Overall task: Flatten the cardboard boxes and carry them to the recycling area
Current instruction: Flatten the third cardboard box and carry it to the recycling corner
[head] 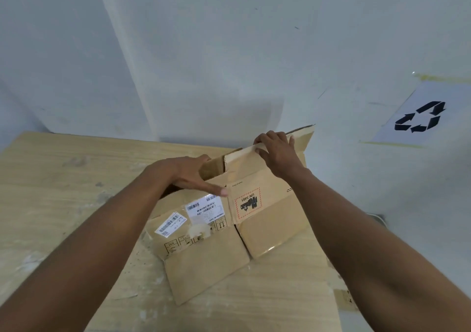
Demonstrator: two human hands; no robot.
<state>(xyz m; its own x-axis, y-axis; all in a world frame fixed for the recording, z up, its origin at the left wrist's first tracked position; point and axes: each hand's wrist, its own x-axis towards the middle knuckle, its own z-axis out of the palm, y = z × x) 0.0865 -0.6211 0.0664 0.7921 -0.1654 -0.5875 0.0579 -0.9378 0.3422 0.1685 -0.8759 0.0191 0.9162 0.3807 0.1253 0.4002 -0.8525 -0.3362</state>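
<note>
There is one cardboard box in front of me, lying half-collapsed on the wooden tabletop, toward its right side and near the far edge. Its long axis runs away from me and slightly to the right: the open mouth points at the pale wall, and the two bottom flaps splay out toward me, flat on the wood. Two side panels face up, meeting at a crease down the middle. What I can see of the inside, a dark gap at the mouth, holds nothing.

My left hand is spread wide at the near rim of the mouth. Its thumb is pressed flat on the left panel beside the crease, and its fingers reach straight across the opening. My right hand grips the raised top flap at the far right corner, fingers curled over its edge.

The left panel carries two white barcode labels and a torn patch below them. The right panel carries one red-hatched UN 3481 label.

One white sheet with a black recycling symbol is taped to the pale surface well off to my right.
</note>
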